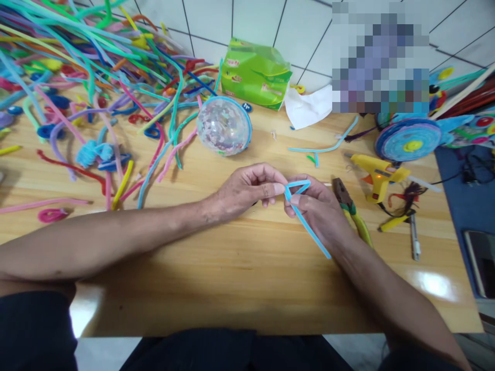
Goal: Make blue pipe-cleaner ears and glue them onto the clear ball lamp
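Over the middle of the wooden table, both my hands pinch one light blue pipe cleaner (312,231). It is bent into a small triangular loop at its upper end, and a long straight tail slants down to the right across my right palm side. My left hand (253,189) grips the bend at the loop's left corner between thumb and fingertips. My right hand (319,203) holds the pipe cleaner just below the loop, thumb pressed on it. Pliers (348,206) with green and yellow handles lie right beside my right hand.
Many coloured pipe cleaners (88,62) pile up on the left. Behind my hands stand a clear bowl (224,126) of scraps and a green tissue pack (255,74). A yellow glue gun (379,172), a utility knife (415,237) and a blue coiled ornament (408,139) are at right.
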`<state>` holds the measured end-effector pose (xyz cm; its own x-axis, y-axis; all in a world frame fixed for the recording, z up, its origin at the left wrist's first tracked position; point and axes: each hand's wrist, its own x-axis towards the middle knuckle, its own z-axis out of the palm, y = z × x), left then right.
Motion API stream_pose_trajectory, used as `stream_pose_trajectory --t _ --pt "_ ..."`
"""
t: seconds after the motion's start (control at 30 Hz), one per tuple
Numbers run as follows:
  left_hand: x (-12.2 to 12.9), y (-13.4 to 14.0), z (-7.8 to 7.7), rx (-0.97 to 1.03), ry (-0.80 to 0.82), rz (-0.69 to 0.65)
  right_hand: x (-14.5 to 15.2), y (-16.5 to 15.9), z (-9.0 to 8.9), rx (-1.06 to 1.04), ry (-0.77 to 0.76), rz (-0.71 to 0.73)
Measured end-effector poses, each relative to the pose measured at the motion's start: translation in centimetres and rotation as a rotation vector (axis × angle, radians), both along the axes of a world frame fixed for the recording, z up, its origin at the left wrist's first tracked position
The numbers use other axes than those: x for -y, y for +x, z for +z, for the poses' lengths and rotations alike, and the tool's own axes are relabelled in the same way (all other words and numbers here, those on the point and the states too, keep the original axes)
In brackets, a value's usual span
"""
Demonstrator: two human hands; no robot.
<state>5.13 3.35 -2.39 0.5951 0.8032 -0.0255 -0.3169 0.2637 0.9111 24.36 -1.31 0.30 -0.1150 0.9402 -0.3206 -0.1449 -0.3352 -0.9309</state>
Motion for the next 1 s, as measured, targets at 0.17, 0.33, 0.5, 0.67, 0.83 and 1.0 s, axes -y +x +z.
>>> stream_pose_trajectory --t 0.17,0.33,0.5,0.67,0.83,1.0 --pt "0.0 0.1 0.1 -0.018 -0.014 -0.016 0.1 0.1 -0.1 0.015 0.015 0.016" --pt "0.2 -0.1 0.3 -0.005 -0.006 -0.026 0.3 0.4 -0.7 0.036 0.067 0.006" --pt "0.3 -0.1 0.3 -0.023 -0.014 -0.036 0.5 0.8 -1.6 0.107 0.104 -0.016" --pt "0.0 -0.2 0.2 -0.047 -0.008 -0.065 0.4 0.9 -1.4 0.133 0.137 -0.045" --pt "-0.1 -0.2 0.1 -0.06 0.001 -0.052 0.5 0.8 -1.1 0.145 0.11 -0.033" --pt "0.0 -0.1 0.0 -0.057 -0.015 -0.049 0.5 0.9 -1.5 0.119 0.11 -0.016"
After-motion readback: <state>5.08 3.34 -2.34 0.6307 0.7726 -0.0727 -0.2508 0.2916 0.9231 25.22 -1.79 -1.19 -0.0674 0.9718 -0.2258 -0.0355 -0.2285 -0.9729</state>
